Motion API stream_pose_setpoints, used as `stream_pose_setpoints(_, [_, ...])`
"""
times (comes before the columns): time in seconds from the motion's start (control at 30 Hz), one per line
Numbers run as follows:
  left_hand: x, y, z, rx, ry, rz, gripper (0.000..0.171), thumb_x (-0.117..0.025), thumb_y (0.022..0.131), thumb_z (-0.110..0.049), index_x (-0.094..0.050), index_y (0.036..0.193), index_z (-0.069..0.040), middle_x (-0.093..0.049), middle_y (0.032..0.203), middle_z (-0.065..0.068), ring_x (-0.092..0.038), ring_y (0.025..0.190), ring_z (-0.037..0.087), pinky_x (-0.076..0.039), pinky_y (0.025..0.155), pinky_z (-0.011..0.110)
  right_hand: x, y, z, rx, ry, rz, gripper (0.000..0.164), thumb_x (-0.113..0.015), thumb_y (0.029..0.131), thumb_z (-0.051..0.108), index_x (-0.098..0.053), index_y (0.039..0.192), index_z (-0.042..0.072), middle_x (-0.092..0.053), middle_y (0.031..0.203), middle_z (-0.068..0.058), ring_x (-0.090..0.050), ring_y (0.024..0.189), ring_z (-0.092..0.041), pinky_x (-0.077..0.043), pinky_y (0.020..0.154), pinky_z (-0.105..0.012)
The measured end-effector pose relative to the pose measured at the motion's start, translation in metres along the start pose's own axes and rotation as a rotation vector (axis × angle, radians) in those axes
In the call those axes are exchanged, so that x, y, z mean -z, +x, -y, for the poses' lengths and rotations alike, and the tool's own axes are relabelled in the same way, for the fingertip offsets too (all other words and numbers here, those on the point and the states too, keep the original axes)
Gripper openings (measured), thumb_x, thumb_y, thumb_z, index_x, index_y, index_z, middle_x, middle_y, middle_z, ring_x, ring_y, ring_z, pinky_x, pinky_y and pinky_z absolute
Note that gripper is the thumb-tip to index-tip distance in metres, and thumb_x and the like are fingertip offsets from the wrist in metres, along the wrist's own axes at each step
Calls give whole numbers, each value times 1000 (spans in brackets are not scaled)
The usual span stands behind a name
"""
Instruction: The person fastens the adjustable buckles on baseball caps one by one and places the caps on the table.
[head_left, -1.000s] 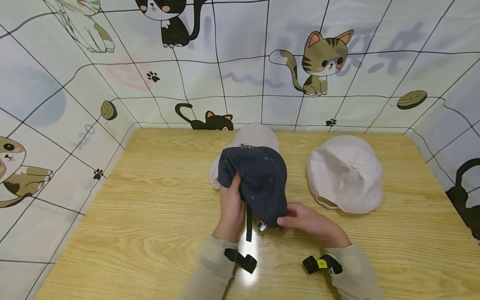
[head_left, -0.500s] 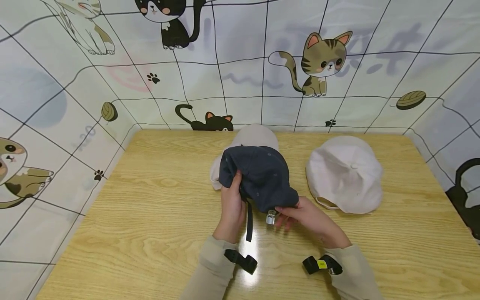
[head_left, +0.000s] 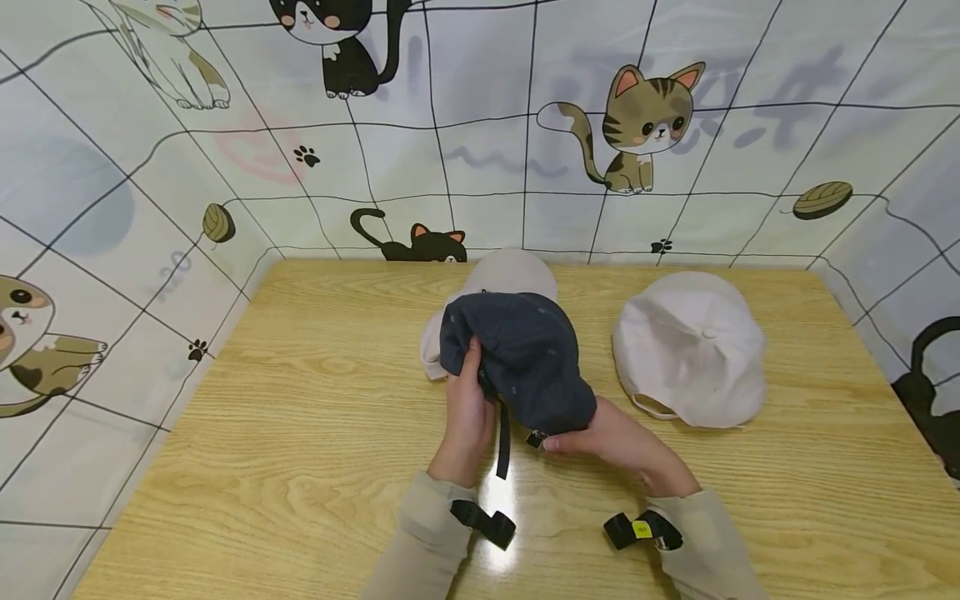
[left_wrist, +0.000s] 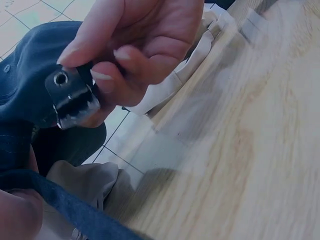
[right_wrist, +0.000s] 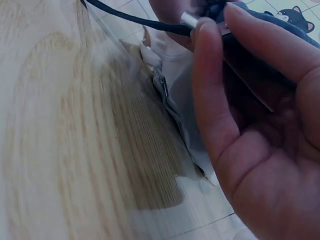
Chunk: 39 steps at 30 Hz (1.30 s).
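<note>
Navy cap (head_left: 525,358) held over the table (head_left: 300,467) in 2 hands. The left hand (head_left: 468,412) grips its left side, thumb against the cloth, the other fingers largely hidden in the head view. The right hand (head_left: 611,437) pinches the metal buckle (head_left: 536,438) at the near edge between thumb and fingertips; the strap (head_left: 503,442) dangles between the hands. Beyond lie 2 pale caps: the rear cap (head_left: 513,271), partly covered, and the right cap (head_left: 697,350), fully exposed.
</note>
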<state>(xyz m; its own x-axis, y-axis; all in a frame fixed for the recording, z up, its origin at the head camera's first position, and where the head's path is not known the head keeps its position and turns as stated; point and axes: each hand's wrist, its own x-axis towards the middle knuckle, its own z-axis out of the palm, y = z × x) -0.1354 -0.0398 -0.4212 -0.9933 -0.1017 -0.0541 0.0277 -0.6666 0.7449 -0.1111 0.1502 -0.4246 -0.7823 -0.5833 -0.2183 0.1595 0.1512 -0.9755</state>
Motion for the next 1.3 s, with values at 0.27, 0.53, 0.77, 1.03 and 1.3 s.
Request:
stream_pose_setpoints(0.27, [-3, -2, 2, 61, 70, 26, 48, -53, 88, -38, -42, 126, -10, -47, 123, 6, -46, 112, 19, -33, 96, 31, 2, 4, 0, 64, 31, -61, 30, -69, 78, 13, -56, 98, -5, -60, 84, -16, -60, 74, -27, -50, 70, -40])
stream_pose_setpoints(0.53, [-4, -7, 5, 151, 313, 138, 51, -51, 88, -45, -44, 127, -13, -46, 125, 1, -42, 115, 15, -25, 101, 30, 5, 4, 1, 140, 59, -111, 25, -66, 81, 9, -56, 97, -7, -60, 81, -18, -61, 70, -24, -51, 65, -42])
stream_pose_setpoints(0.77, [-3, -9, 9, 211, 566, 185, 54, -51, 83, -55, -46, 126, -23, -46, 124, -8, -39, 116, 10, -21, 101, 31, 6, 2, 1, 141, 85, -150, 19, -65, 81, 9, -58, 93, -4, -61, 77, -13, -61, 68, -23, -51, 65, -38])
stream_pose_setpoints(1.03, [-7, -12, 4, 184, 463, 253, 46, -36, 93, -48, -42, 128, -19, -44, 126, -4, -39, 117, 11, -22, 101, 31, 3, 2, -1, 99, 103, -144, 25, -66, 81, 13, -57, 97, -4, -61, 80, -14, -61, 73, -24, -50, 69, -40])
stream_pose_setpoints(1.3, [-2, -6, 11, 157, 303, 271, 54, -28, 93, -53, -36, 133, -17, -40, 132, -1, -37, 120, 14, -26, 100, 30, 1, -2, 0, -70, 0, -142, 33, -70, 77, 29, -60, 94, 2, -58, 67, -9, -59, 67, -29, -46, 74, -36])
